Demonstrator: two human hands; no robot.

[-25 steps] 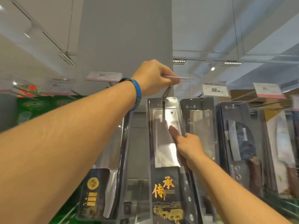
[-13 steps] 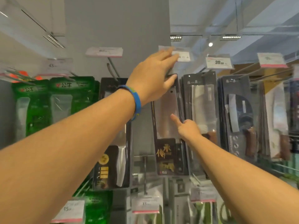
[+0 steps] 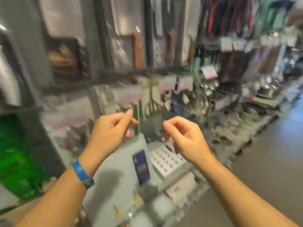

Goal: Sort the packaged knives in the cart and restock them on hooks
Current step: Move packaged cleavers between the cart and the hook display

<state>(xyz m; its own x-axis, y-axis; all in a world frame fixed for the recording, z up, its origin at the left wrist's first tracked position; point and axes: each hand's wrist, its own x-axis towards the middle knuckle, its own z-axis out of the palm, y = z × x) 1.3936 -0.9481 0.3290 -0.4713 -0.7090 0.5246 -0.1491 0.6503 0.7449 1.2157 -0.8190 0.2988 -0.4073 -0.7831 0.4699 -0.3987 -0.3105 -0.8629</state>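
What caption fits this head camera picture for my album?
Empty, loosely curled left hand and right hand before blurry hanging packaged knives.

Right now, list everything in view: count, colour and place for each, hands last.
packaged knives: several, count lost to blur; dark and clear packs; hanging on the upper racks
price tags: at least three; white with pink edge; on the mid rail
green packs: count unclear; bright green; lower left
grey box: one; pale grey with a blue label; below the hands
perforated block: one; white; right of the grey box
floor: grey; right side
wristband: one; blue; left wrist
left hand: empty, loosely curled; centre
right hand: empty, loosely curled; beside it, apart
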